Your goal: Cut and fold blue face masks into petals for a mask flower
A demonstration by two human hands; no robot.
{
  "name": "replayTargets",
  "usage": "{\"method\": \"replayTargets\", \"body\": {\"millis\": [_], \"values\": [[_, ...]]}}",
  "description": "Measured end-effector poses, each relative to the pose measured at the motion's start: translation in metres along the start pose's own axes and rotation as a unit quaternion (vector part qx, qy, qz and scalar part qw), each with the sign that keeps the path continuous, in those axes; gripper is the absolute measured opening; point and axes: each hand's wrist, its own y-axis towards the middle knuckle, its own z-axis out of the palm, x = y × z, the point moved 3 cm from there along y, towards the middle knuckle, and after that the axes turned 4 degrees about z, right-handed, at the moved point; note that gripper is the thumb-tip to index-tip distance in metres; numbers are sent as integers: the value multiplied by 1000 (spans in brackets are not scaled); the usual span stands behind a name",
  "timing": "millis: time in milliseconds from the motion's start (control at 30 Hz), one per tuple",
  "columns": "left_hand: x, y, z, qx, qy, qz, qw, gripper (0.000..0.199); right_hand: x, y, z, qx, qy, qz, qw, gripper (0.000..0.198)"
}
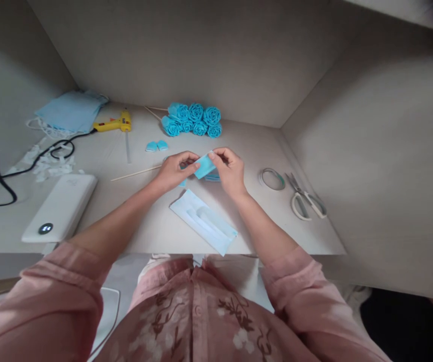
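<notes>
A small piece of blue mask fabric (205, 166) is held up over the table between my two hands. My left hand (177, 168) pinches its left edge, and the thumb and fingers of my right hand (229, 167) grip its upper right corner. Partly hidden beneath them lie more blue pieces (212, 177). A thin wooden stick (135, 173) runs out to the left from under my left hand. Closer to me, an opened-out light blue mask sheet (204, 221) lies flat. Two small cut blue pieces (156, 146) rest beyond my left hand.
Several blue fabric roses (195, 120) on sticks lie at the back. A yellow glue gun (114, 122), a stack of masks (71, 111), white scraps (52, 163) and a white power bank (61, 207) are on the left. Scissors (304, 198) and a wire coil (272, 179) lie right.
</notes>
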Motion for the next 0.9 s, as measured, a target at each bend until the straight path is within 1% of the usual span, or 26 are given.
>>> {"method": "replayTargets", "body": {"millis": [67, 133, 200, 267, 400, 467, 667, 800, 900], "values": [[-4, -1, 1, -5, 11, 16, 1000, 33, 5, -3, 2, 14, -40, -35, 999, 21], [-7, -2, 1, -12, 30, 32, 999, 29, 12, -8, 6, 32, -73, -76, 994, 22], [-8, -2, 1, -23, 36, 39, 998, 24, 16, -11, 9, 53, -80, -97, 991, 24], [-6, -1, 1, -37, 5, 30, 999, 24, 16, -13, 11, 69, -60, -80, 993, 27], [-1, 1, -2, -82, -104, 4, 991, 29, 10, -11, 12, 101, -25, -19, 994, 58], [0, 1, -3, -94, -135, -5, 986, 30, 6, -9, 13, 112, -27, -10, 993, 64], [3, 2, -9, -98, -148, -34, 984, 31, 1, -6, 11, 90, -19, -13, 996, 49], [7, 4, -12, -105, -161, -56, 980, 30, -1, -5, 9, 72, -24, -8, 997, 46], [7, 5, -11, -112, -199, -68, 971, 32, -2, -4, 8, 65, -23, -10, 998, 46]]}}
